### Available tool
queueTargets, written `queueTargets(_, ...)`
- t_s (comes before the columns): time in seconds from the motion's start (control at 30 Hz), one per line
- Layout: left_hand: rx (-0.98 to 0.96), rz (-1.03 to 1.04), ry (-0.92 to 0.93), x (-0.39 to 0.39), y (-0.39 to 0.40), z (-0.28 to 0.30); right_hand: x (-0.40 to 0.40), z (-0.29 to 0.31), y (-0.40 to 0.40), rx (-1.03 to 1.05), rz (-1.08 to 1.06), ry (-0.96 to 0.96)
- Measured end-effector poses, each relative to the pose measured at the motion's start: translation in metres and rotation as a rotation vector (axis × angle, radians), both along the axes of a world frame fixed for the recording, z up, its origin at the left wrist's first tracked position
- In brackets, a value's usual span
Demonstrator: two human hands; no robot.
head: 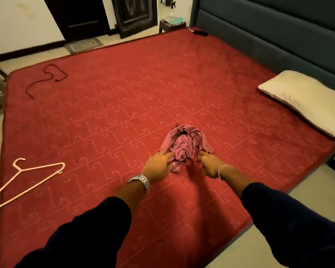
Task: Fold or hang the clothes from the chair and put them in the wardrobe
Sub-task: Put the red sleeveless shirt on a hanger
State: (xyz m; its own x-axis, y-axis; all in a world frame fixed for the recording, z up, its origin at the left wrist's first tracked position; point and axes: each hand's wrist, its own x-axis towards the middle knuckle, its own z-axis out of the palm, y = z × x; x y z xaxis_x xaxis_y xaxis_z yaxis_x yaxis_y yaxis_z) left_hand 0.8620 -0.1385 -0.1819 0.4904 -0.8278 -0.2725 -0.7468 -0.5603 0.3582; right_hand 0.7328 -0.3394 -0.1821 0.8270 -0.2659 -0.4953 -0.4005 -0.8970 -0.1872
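A crumpled mauve garment (184,144) lies in a heap on the red bed cover (124,113), near the bed's front middle. My left hand (159,166), with a metal watch on its wrist, reaches to the heap's near left edge and its fingers touch the cloth. My right hand (209,163), with a thin bracelet, lies at the heap's near right edge, fingers curled into the fabric. A pale pink plastic hanger (33,176) rests on the cover at the far left. No chair or wardrobe is in view.
A cream pillow (306,99) lies at the right by the dark padded headboard (278,35). A dark cord (46,78) is looped on the cover's far left. Behind the bed stand dark doors (133,14), a floor mat (83,45) and a small stool (170,24).
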Motion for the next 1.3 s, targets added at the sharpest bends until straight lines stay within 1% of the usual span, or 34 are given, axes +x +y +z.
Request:
queueTargets(0.17,0.012,0.107,0.131,0.016,-0.054,-0.070,0.035,-0.073,-0.031,0.005,0.102,0.065)
queueTargets(0.3,0.022,0.209,0.212,0.037,-0.092,-0.126,0.063,-0.125,-0.034,-0.007,0.067,0.032)
queueTargets(0.37,0.043,0.238,0.237,0.042,-0.104,-0.145,0.072,-0.147,-0.038,0.012,0.082,0.003)
queueTargets(0.43,-0.004,0.269,0.271,0.044,-0.109,-0.159,0.078,-0.162,-0.042,0.083,0.080,-0.041)
queueTargets(0.5,-0.095,0.307,0.287,0.045,-0.111,-0.165,0.081,-0.170,-0.046,0.172,0.027,-0.110)
queueTargets(0.57,-0.198,0.381,0.287,0.045,-0.110,-0.165,0.081,-0.168,-0.048,0.212,-0.038,-0.203)
queueTargets(0.67,-0.330,0.468,0.295,0.055,-0.112,-0.143,0.086,-0.150,-0.052,0.232,-0.166,-0.342)
queueTargets(0.77,-0.426,0.450,0.312,0.069,-0.117,-0.107,0.102,-0.118,-0.054,0.239,-0.257,-0.454)
queueTargets(0.93,-0.600,0.499,0.402,0.085,-0.118,-0.044,0.124,-0.054,-0.053,0.347,-0.366,-0.628)
queueTargets(1.0,-0.678,0.500,0.448,0.087,-0.116,-0.019,0.131,-0.025,-0.048,0.347,-0.344,-0.672)
queueTargets(1.07,-0.718,0.525,0.491,0.088,-0.113,-0.001,0.138,0.001,-0.042,0.347,-0.290,-0.723)
queueTargets(1.13,-0.738,0.519,0.500,0.086,-0.107,0.016,0.141,0.027,-0.034,0.391,-0.224,-0.816)
queueTargets(1.23,-0.678,0.523,0.526,0.082,-0.095,0.040,0.143,0.071,-0.019,0.413,-0.154,-0.930)
queueTargets(1.3,-0.678,0.517,0.515,0.080,-0.084,0.060,0.141,0.099,-0.008,0.398,-0.105,-0.978)
